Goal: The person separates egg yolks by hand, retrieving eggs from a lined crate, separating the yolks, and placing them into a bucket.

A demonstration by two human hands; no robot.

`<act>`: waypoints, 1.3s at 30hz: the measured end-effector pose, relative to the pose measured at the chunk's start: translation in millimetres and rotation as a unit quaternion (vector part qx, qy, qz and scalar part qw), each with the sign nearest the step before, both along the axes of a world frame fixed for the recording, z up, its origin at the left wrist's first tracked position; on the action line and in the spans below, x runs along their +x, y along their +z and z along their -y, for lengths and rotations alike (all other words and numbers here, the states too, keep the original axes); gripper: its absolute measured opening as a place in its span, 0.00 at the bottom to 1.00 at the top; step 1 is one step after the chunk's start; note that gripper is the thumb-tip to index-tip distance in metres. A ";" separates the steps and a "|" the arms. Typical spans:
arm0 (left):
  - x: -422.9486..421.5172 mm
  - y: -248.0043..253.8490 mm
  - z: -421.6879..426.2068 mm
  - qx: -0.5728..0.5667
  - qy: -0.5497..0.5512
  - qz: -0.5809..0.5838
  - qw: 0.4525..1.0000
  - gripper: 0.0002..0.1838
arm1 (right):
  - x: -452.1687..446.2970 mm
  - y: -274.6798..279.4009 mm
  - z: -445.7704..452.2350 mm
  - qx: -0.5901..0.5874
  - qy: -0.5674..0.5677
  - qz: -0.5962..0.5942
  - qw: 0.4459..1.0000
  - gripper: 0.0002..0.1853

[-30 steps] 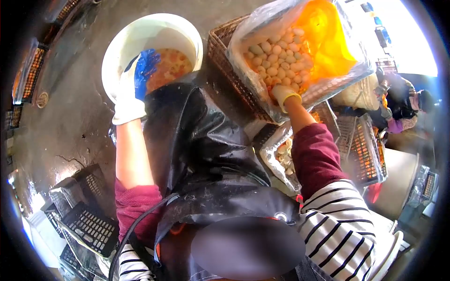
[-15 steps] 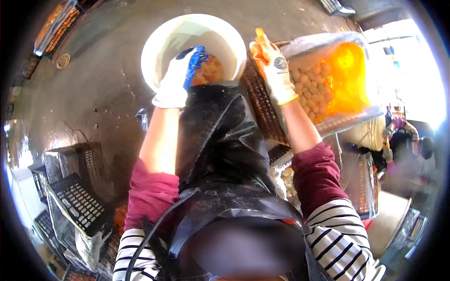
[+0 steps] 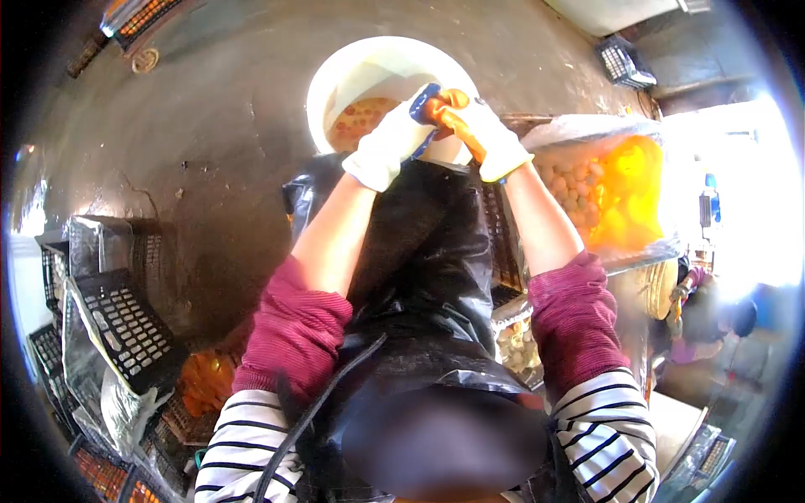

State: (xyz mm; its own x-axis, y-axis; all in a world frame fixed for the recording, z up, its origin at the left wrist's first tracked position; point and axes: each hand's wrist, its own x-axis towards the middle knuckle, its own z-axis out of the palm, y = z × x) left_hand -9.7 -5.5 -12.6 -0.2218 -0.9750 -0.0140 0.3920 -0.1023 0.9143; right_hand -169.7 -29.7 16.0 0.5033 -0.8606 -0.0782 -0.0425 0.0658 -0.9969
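My left hand (image 3: 391, 138), in a white glove with a blue palm, meets my right hand (image 3: 480, 126), in a white glove with an orange palm, over the right part of a white bucket (image 3: 325, 88). The fingers of both are curled together, hiding whatever is between them. Round orange pieces (image 3: 359, 121), like egg yolks, lie in liquid inside the bucket. To the right, a plastic-lined crate holds pale egg-like pieces (image 3: 577, 189) beside a bright yellow-orange container (image 3: 631, 193).
Black crates (image 3: 130, 327) are stacked at the lower left, near orange material (image 3: 205, 381). A bag of pale pieces (image 3: 518, 344) lies by my right sleeve. Another person (image 3: 704, 314) is at the far right. A dark crate (image 3: 625, 63) stands on the wet floor (image 3: 226, 126).
Both hands have come together; they were apart, the left over the bucket and the right beside the crate's edge. The view has shifted, so the bucket appears farther right.
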 end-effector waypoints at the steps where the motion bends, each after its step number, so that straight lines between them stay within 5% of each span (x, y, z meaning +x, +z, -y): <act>1: 1.4 -1.8 -2.1 -0.010 0.022 -0.006 1.000 0.21 | 6.0 -11.5 7.4 -0.068 -0.006 -0.073 0.995 0.16; 2: 3.7 -5.7 -3.7 -0.021 0.043 -0.012 0.999 0.21 | 11.2 -22.5 14.3 -0.136 -0.013 -0.144 0.980 0.16; 4: 10.8 -12.5 -4.3 -0.126 0.136 0.248 0.951 0.19 | 25.8 -26.9 17.9 -0.361 -0.024 -0.313 0.878 0.12; 7: 15.7 -13.3 -11.7 -0.221 0.174 0.501 0.819 0.18 | 38.0 -28.4 13.1 -0.288 -0.081 -0.350 0.888 0.12; 16: 22.0 -9.4 -7.3 -0.115 0.134 0.203 0.963 0.12 | 19.5 -21.4 18.0 -0.106 -0.045 -0.174 0.978 0.11; 19: 26.3 -34.4 11.7 -0.157 0.120 0.316 0.928 0.14 | 16.0 4.2 6.4 0.023 0.001 -0.027 0.999 0.16; 21: 25.1 -23.7 8.5 -0.017 0.097 0.185 0.978 0.14 | 23.0 16.9 -2.4 0.153 0.008 0.129 0.980 0.18; 30: 20.9 35.1 -18.5 0.156 0.137 0.052 0.977 0.17 | 50.5 40.8 -20.1 0.203 -0.008 0.153 0.967 0.16; 32: 20.1 46.0 -23.4 0.169 0.118 -0.017 0.978 0.18 | 39.0 10.1 5.5 0.025 -0.025 -0.051 0.998 0.15; 34: 17.6 33.3 -17.8 0.118 0.086 -0.035 0.989 0.19 | 36.7 1.7 14.7 -0.022 -0.053 -0.102 0.993 0.13; 37: 19.2 -0.3 0.2 0.021 0.006 0.112 0.993 0.23 | 24.7 -26.3 31.4 -0.007 -0.098 -0.080 0.992 0.12; 39: 19.4 26.9 -8.3 0.079 0.055 0.108 0.989 0.23 | 7.4 -72.4 53.0 -0.156 -0.082 -0.235 0.956 0.13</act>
State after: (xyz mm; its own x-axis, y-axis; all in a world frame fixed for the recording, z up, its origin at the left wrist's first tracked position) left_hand 9.7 2.7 14.3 -0.0896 -0.9750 -0.2032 0.2050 -0.2177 0.9542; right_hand -162.3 -82.7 -56.4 0.3321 -0.9432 0.0113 -0.5055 -0.1881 -0.8421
